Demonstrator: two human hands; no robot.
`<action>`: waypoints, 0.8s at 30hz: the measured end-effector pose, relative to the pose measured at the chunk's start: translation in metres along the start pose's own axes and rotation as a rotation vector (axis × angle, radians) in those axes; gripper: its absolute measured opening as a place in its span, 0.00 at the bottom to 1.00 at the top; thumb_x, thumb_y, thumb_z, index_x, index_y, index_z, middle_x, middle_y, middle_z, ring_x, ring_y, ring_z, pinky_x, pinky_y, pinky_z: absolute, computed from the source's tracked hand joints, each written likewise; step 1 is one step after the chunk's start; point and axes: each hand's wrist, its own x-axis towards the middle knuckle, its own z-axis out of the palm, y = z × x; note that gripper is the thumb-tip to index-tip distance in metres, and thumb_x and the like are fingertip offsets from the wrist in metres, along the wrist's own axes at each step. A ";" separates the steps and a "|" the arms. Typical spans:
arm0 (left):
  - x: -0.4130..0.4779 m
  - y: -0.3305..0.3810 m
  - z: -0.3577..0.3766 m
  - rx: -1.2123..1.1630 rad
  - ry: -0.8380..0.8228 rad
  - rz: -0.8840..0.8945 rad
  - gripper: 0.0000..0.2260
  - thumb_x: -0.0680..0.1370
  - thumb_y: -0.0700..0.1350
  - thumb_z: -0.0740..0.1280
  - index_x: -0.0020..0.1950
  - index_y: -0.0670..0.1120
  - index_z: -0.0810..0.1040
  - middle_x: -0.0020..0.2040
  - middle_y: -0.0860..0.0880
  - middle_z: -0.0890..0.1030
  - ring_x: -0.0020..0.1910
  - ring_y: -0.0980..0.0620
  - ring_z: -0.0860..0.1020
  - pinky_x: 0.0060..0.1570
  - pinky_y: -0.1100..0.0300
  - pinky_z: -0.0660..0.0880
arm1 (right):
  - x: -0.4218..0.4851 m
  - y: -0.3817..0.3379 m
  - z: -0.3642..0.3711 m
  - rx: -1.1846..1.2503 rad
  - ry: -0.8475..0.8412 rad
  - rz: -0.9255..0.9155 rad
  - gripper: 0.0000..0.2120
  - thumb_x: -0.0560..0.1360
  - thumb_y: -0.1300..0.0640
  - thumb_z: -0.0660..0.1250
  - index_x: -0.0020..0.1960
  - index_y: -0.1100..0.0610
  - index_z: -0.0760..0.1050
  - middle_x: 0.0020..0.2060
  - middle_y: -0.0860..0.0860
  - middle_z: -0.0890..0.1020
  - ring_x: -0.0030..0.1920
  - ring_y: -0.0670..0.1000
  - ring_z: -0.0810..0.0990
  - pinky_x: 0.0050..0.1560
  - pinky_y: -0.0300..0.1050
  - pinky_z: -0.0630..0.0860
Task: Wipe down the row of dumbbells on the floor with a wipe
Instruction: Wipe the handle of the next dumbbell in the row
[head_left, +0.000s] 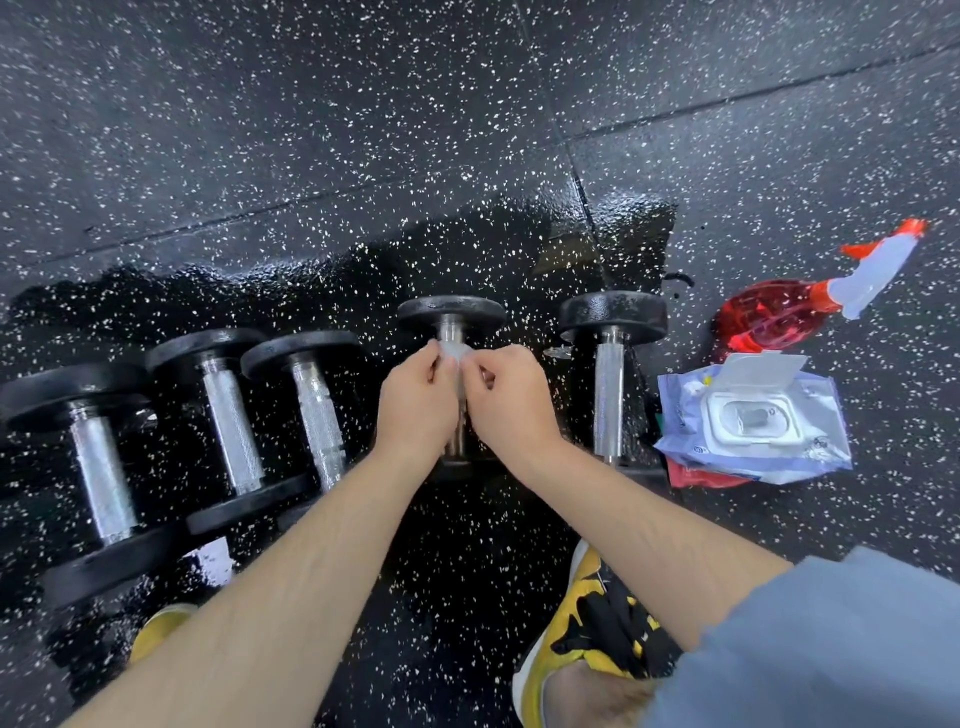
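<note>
The black rubber floor (311, 104), flecked with white and cut by tile seams, fills everything below me. A glossy wet patch (467, 249) darkens it around and behind the weights. Five dumbbells (231, 426) lie side by side in a row from left to right, each with round black heads and a knurled steel handle pointing away from me. The three on the left sit close together, and the handles catch the light in bright speckles.

The fourth dumbbell (451, 314) is directly under my hands, so I see only its far head and a short stretch of the bar. The fifth dumbbell (610, 384) stands a little apart to its right.

Just right of that one lies a pale blue pack of wet wipes (748, 421), its white flip lid open, and behind it a red spray bottle (779, 312) on its side, with a white and orange trigger head. My yellow and black right shoe (597, 623) shows under my right forearm, and a yellow toe of my left shoe (156, 631) under the left.

My left hand (415, 405) and right hand (511, 400) meet over the fourth handle, fingers curled in, thumbs and fingertips pinching a small, whitish, half-translucent wipe (451, 354) between them, right against the bar near the far head.
</note>
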 end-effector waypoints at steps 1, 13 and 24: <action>0.004 -0.002 0.001 -0.034 0.016 -0.023 0.13 0.82 0.46 0.64 0.37 0.51 0.77 0.28 0.57 0.76 0.27 0.60 0.69 0.28 0.66 0.63 | 0.004 -0.005 0.001 0.012 0.013 0.008 0.21 0.81 0.57 0.62 0.28 0.51 0.69 0.29 0.46 0.71 0.31 0.43 0.66 0.35 0.43 0.62; -0.005 0.003 0.010 -0.034 0.107 0.007 0.07 0.78 0.46 0.73 0.55 0.49 0.86 0.50 0.56 0.84 0.49 0.61 0.79 0.49 0.71 0.72 | 0.001 0.000 -0.010 0.102 0.014 0.205 0.16 0.80 0.59 0.62 0.36 0.63 0.77 0.31 0.54 0.79 0.27 0.42 0.69 0.28 0.35 0.65; 0.003 -0.004 0.007 0.000 -0.038 -0.095 0.11 0.77 0.50 0.73 0.39 0.44 0.85 0.36 0.50 0.83 0.36 0.55 0.78 0.39 0.60 0.74 | -0.006 -0.003 -0.017 -0.075 0.025 0.058 0.22 0.79 0.64 0.60 0.29 0.52 0.60 0.32 0.48 0.67 0.33 0.45 0.65 0.33 0.35 0.64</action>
